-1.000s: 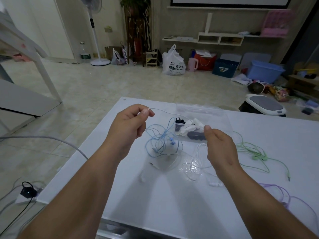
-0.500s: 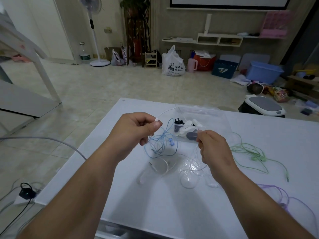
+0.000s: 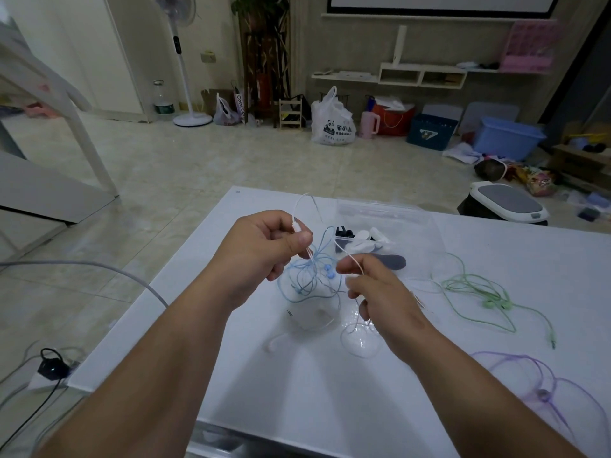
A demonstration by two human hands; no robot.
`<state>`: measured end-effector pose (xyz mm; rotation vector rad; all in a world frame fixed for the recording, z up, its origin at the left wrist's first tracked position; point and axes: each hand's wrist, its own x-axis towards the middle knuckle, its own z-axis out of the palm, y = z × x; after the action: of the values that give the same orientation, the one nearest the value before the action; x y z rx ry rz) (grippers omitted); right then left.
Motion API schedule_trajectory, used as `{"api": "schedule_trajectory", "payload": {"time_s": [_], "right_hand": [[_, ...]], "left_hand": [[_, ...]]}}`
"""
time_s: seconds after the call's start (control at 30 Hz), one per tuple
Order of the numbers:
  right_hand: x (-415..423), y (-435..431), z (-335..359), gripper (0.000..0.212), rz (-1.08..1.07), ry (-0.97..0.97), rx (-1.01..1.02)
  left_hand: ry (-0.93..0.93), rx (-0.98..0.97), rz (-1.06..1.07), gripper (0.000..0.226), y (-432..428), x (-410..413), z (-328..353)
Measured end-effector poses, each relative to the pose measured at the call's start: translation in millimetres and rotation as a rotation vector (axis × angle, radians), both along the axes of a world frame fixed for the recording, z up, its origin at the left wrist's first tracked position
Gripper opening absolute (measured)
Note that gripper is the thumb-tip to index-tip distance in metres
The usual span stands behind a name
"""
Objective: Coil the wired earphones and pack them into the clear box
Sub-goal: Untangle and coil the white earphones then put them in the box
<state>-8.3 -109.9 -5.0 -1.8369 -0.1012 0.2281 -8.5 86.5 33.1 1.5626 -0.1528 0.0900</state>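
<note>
While the left hand [image 3: 264, 249] pinches the white earphones [image 3: 296, 209], their thin cable arcs above it at mid-frame. Right hand [image 3: 380, 292] pinches the same cable; slack lies looped on the table [image 3: 330, 408].

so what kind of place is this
Probably a room in a home: a standing fan, a plastic shopping bag and a blue storage bin on the tiled floor, beyond the white table.

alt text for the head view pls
The left hand and right hand each pinch a white earphone cable above a white table. A blue set, green set and purple set lie loose on it, with a clear box behind.
</note>
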Motion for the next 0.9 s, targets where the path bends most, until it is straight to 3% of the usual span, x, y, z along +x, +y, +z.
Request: {"api": "schedule_trajectory", "payload": {"time_s": [0.13, 0.2, 0.3, 0.43, 0.67, 0.9], "right_hand": [[-2.8, 4.8, -4.4, 0.048, 0.167, -0.016, -0.008], [-3.9, 7.6, -7.2, 0.040, 0.175, -0.023, -0.058], [-4.3, 9.2, -4.5, 0.007, 0.125, -0.052, -0.108], [-3.0, 2.0, 5.0, 0.027, 0.143, -0.087, -0.120], [2.5, -8.5, 11.8, 0.023, 0.108, -0.143, -0.064], [4.8, -8.6, 14.1, 0.023, 0.113, -0.064, 0.041]], "left_hand": [[-0.003, -0.005, -0.001, 0.004, -0.9, 0.1, -2.1], [-0.008, 0.000, 0.002, 0.006, -0.6, -0.2, -1.4], [-0.028, -0.043, 0.097, 0.016, -0.9, 1.1, 1.2], [-0.005, -0.314, 0.306, 0.028, 2.4, 4.1, 5.5], [0.046, -0.457, 0.494, 0.017, 9.7, 9.5, 3.8], [0.079, -0.261, 0.712, 0.018, 10.6, 11.8, -0.9]]}}
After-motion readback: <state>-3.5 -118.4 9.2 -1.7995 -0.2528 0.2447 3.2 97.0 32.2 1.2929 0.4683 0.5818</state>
